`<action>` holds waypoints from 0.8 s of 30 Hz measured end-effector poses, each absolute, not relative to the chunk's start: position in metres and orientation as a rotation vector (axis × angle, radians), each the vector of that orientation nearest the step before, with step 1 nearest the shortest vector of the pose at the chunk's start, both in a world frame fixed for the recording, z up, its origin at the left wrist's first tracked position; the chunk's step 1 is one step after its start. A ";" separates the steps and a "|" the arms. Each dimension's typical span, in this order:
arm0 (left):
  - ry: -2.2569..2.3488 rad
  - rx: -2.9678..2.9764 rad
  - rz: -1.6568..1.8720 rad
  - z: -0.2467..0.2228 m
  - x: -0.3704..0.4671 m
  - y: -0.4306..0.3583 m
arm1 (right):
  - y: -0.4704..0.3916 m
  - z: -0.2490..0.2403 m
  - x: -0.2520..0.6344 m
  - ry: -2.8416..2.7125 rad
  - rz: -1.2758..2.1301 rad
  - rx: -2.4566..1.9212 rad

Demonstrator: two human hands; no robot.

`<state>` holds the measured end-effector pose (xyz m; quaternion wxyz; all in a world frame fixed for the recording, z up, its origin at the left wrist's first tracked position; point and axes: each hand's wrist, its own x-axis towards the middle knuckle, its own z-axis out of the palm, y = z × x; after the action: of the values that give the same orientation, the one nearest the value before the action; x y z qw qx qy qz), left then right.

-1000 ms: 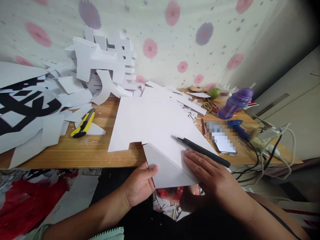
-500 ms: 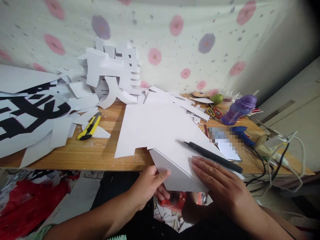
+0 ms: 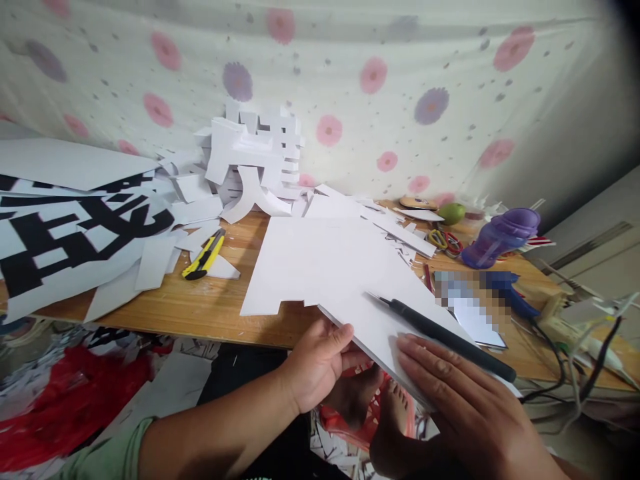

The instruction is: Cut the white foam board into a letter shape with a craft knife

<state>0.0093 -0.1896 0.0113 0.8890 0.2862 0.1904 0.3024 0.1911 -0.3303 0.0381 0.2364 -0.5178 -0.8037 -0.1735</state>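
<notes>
Soft, dull light — white board nearly featureless — dark upper-right corner, stretched edges.

The pen lies on the board, with the cutter left and the bottle right on the table.

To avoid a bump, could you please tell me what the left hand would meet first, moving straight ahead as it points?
Most likely the white board: the left hand seems to be right at its near edge, though depth there is unclear.
</notes>
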 end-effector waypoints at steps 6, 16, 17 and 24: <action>0.378 0.580 0.643 0.008 0.011 -0.183 | -0.327 0.040 0.189 -2.223 -0.518 -1.422; 0.389 0.635 0.673 0.002 0.012 -0.182 | -0.327 0.036 0.184 -2.162 -0.482 -1.477; 0.398 0.644 0.681 0.002 0.011 -0.183 | -0.327 0.037 0.184 -2.168 -0.469 -1.494; 0.442 0.723 0.726 0.003 0.007 -0.182 | -0.325 0.043 0.180 -2.184 -0.410 -1.514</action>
<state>0.0070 -0.1820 0.0027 0.8484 0.3429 0.2098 0.3443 0.1804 -0.3248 0.0433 0.2247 -0.5487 -0.7914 -0.1486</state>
